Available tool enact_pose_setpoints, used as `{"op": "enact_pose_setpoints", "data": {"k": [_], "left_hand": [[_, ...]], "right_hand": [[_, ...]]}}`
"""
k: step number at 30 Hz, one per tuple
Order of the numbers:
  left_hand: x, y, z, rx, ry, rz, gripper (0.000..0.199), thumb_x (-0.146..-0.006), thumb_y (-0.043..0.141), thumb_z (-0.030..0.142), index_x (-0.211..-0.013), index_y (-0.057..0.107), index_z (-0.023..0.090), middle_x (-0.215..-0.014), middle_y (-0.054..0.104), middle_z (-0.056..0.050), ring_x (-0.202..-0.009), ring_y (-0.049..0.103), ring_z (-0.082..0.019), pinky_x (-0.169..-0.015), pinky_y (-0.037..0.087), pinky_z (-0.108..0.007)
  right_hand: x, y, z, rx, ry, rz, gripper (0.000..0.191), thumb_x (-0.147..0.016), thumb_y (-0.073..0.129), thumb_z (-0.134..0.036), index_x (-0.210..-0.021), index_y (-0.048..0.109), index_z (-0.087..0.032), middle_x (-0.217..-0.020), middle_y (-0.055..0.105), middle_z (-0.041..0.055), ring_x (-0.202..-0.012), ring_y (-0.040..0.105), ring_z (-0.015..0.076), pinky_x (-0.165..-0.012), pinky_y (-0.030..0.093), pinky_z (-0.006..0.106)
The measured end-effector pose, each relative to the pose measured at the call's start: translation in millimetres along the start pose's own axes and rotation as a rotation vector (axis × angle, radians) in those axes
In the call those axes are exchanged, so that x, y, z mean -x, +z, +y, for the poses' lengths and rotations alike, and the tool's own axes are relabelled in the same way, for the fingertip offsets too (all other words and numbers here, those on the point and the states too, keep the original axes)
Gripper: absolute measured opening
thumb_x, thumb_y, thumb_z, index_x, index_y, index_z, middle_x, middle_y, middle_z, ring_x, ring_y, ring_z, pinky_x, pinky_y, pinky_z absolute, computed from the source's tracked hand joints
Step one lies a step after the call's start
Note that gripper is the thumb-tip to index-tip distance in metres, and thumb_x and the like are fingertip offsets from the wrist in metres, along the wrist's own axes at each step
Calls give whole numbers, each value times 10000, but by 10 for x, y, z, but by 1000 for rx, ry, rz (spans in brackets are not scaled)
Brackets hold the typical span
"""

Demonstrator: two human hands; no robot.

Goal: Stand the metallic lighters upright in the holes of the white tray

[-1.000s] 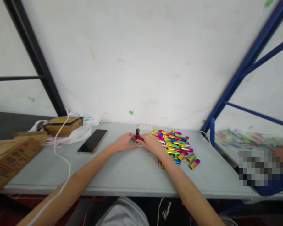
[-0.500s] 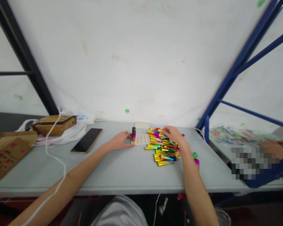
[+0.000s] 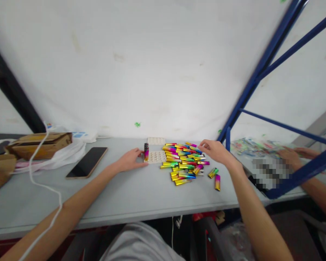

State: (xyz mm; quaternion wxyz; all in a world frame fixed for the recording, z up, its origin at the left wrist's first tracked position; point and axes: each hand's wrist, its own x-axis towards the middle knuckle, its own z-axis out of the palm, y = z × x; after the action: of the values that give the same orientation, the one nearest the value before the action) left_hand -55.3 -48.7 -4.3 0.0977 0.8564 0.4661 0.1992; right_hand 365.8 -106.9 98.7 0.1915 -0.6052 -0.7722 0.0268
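My left hand (image 3: 130, 159) rests on the table at the left edge of a white tray (image 3: 157, 157) with rows of cells. Its thumb and fingers are spread about the tray's left side. Lighters with dark tops (image 3: 146, 151) stand upright in the tray's left column. My right hand (image 3: 213, 149) is over the far right edge of a loose pile of shiny, multicoloured lighters (image 3: 183, 163). Its fingers are curved and slightly apart, near a blue-ended lighter; I see nothing held in them. Two lighters (image 3: 217, 182) lie apart at the pile's right.
Behind the tray lies a second white tray (image 3: 156, 140). A phone (image 3: 87, 162), a cardboard box (image 3: 40, 145) and white plastic bags lie leftward. A white cable (image 3: 43, 185) hangs in front. Blue metal bars (image 3: 246, 96) rise at right, where another person's hands (image 3: 290, 157) are visible.
My right hand has moved right across the pile to its far right edge, uncovering more lighters. My left hand stays by the tray. The view has shifted to the right.
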Motion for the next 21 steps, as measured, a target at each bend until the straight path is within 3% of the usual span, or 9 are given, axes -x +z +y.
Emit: {"op": "enact_pose_setpoints", "data": {"k": [3, 6, 8, 12, 16, 19, 21], "left_hand": [[-24, 5, -5, -21, 3, -18, 628, -771, 625, 733, -1040, 706, 172, -1021, 688, -122, -924, 666, -292, -856, 526, -372], [-41, 9, -9, -39, 16, -28, 657, -774, 600, 751, -1042, 706, 161, -1025, 689, -132, -929, 671, -300, -862, 526, -378], [-46, 11, -13, -47, 27, -32, 673, -780, 583, 764, -1041, 705, 156, -1020, 686, -136, -925, 668, -301, -861, 527, -382], [-41, 13, -15, -61, 24, -32, 674, -794, 575, 757, -1054, 700, 148, -1030, 675, -144, -931, 661, -300, -858, 525, -386], [-28, 24, -8, -39, 19, -13, 635, -787, 604, 732, -1039, 703, 158, -1019, 683, -137, -918, 671, -304, -839, 524, -381], [-23, 37, -3, -26, 29, -12, 612, -787, 626, 711, -1042, 702, 160, -1023, 690, -138, -922, 674, -303, -842, 523, -375], [-19, 42, 2, -27, 30, -12, 601, -790, 635, 698, -1044, 701, 157, -1028, 691, -144, -931, 668, -305, -849, 523, -380]], "right_hand": [[550, -75, 266, 138, 198, -40, 242, -967, 621, -362, -1106, 704, -182, -822, 765, 89, -789, 720, 249, -740, 466, 310], [1031, 160, 439, 199, 319, -75, 444, -940, 659, -395, -1285, 636, -117, -809, 756, 114, -835, 738, 290, -764, 476, 333], [1188, 382, 481, 227, 383, -37, 586, -933, 663, -446, -1384, 569, -83, -879, 763, 140, -896, 741, 312, -762, 483, 340], [1133, 629, 537, 227, 413, -72, 490, -939, 631, -291, -1364, 584, -53, -929, 768, 157, -927, 740, 297, -789, 494, 332], [957, 502, 704, 168, 364, -22, 284, -910, 561, -171, -1142, 708, -101, -919, 767, 163, -881, 739, 274, -807, 512, 336], [796, 389, 719, -85, 336, 83, 308, -940, 516, -280, -1128, 696, -115, -847, 740, 121, -651, 695, 215, -670, 527, 325], [636, 397, 559, -335, 268, 101, 431, -960, 504, -441, -1198, 662, -119, -697, 671, 47, -531, 622, 189, -545, 493, 304]]}}
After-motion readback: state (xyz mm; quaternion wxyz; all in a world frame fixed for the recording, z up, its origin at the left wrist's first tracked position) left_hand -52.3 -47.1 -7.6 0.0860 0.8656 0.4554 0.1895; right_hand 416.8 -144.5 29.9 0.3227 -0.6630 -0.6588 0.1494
